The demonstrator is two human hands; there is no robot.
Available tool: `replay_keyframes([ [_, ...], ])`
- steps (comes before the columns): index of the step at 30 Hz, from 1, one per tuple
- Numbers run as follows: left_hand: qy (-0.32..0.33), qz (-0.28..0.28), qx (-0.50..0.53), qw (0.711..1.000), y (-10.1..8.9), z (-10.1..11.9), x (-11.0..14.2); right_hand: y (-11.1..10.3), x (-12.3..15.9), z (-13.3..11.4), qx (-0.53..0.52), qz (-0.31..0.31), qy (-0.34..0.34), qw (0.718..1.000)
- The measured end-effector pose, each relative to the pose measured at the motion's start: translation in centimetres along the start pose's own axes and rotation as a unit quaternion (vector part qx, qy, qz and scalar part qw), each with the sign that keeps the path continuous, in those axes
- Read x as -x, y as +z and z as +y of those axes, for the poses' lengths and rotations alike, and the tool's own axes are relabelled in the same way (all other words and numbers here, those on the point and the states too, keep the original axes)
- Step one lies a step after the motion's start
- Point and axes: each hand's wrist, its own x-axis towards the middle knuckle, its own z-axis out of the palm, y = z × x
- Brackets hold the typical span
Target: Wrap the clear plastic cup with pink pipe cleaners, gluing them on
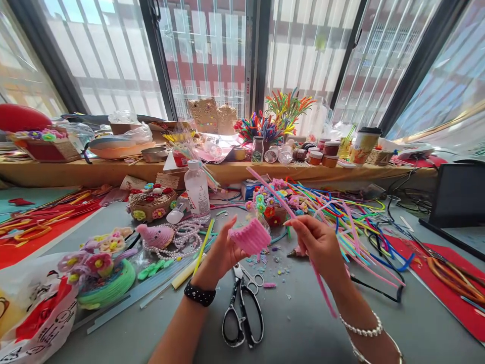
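Note:
My left hand (223, 250) is closed around a small pink coiled pipe-cleaner piece (250, 236), held up above the grey table (295, 323). My right hand (318, 241) pinches a long pink pipe cleaner (271, 191) that runs from the upper left, through the fingers, and down past my wrist. The two hands are a short gap apart. Black-handled scissors (242, 308) lie on the table just below my left hand.
A pile of coloured pipe cleaners (341, 212) spreads to the right. A clear plastic bottle (197, 192), a pearl string (182, 240), a pink knitted figure (156, 235) and flower baskets (151, 202) sit left of centre. A cluttered windowsill shelf (227, 169) runs behind.

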Motion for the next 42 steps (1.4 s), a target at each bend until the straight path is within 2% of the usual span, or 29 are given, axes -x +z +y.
replay_keyframes([
  [3,-0.048,-0.006,0.055,0.997,0.2,0.0,-0.1,1.1,0.2,1.6,-0.055,-0.036,0.017,0.998],
  [6,-0.073,-0.003,0.072,0.995,0.5,0.0,-0.1,1.2,0.4,2.2,-0.092,-0.086,0.033,0.991],
  [12,-0.089,-0.042,0.041,0.994,0.8,-0.5,-0.1,0.7,1.4,2.8,-0.118,-0.197,0.054,0.972],
  [18,-0.123,-0.068,-0.031,0.99,1.1,-0.8,-0.2,1.0,1.7,2.4,-0.046,-0.204,0.046,0.977],
  [21,-0.129,-0.067,-0.047,0.988,1.2,-1.0,-0.3,0.8,1.7,2.2,-0.001,-0.185,0.039,0.982],
  [24,-0.083,-0.061,-0.058,0.993,1.6,-1.1,-0.2,0.9,1.7,2.3,0.052,-0.137,0.022,0.989],
  [27,0.04,-0.038,-0.058,0.997,2.5,-1.4,0.2,1.0,1.6,2.5,0.119,-0.094,0.002,0.988],
  [29,0.089,-0.009,-0.101,0.991,3.0,-1.8,0.4,1.2,1.6,2.7,0.152,-0.083,-0.01,0.985],
  [31,0.098,0.022,-0.162,0.982,3.2,-2.2,0.4,1.3,1.6,2.9,0.167,-0.085,-0.023,0.982],
  [33,0.103,0.03,-0.181,0.978,3.2,-2.5,0.4,1.4,1.7,2.9,0.171,-0.083,-0.037,0.981],
  [38,0.143,0.044,-0.134,0.98,3.2,-2.6,0.4,1.6,2.3,2.7,0.196,-0.038,-0.112,0.973],
  [42,0.164,0.059,-0.069,0.982,3.9,-2.4,0.9,2.5,2.8,3.0,0.271,-0.02,-0.223,0.936],
])
